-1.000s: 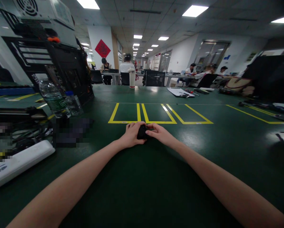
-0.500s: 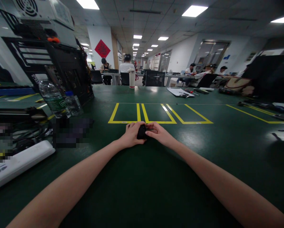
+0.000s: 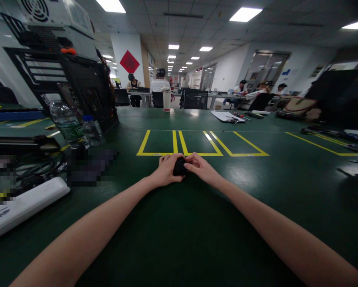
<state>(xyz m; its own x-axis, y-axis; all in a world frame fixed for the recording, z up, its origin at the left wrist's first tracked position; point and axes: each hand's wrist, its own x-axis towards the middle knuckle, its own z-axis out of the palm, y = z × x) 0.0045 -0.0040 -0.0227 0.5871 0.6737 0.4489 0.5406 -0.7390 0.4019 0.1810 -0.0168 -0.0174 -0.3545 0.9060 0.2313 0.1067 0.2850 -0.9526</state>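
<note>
Both my arms reach forward over the dark green table (image 3: pixel 181 223). My left hand (image 3: pixel 165 171) and my right hand (image 3: pixel 200 167) meet just below the yellow taped rectangles (image 3: pixel 196 147). Between them sits a small black object (image 3: pixel 179 166), too small to name. The fingers of both hands are curled round it, the left from the left side, the right pinching its top right. The object rests on or just above the table surface.
At the left stand black computer cases (image 3: pixel 77 87), two water bottles (image 3: pixel 66 123), a tangle of cables and a white bar (image 3: pixel 23 207). A white tumbler (image 3: pixel 167 99) and a clipboard (image 3: pixel 228 116) lie farther back. People sit at distant desks.
Almost nothing differs. My hands stay closed on the small black object in the same spot; the right fingers shift slightly on its top.
</note>
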